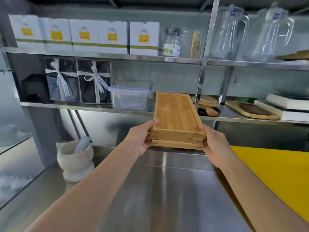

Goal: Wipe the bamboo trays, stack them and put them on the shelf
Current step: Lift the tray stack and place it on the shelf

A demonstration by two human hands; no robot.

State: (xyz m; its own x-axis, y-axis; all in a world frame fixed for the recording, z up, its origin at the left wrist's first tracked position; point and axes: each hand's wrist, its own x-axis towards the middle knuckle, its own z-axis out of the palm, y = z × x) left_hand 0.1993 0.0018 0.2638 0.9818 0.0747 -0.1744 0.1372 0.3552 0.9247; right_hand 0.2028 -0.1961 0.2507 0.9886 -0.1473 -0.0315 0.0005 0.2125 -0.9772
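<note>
Two long bamboo trays [175, 114] are stacked one on the other and held up in the air. Their far end reaches over the front edge of the lower steel shelf [87, 107]; the near end hangs above the counter. My left hand [141, 137] grips the near left corner of the stack, thumb on the top rim. On the near right corner, my right hand [213, 141] grips the same way. The top tray's inside is bare wood.
A clear plastic box [129, 96] stands on the shelf just left of the trays; wooden spoons and boards [209, 104] lie to their right. A stone mortar with pestle [75, 159] sits on the steel counter at left. A yellow board [275, 178] covers the counter's right side.
</note>
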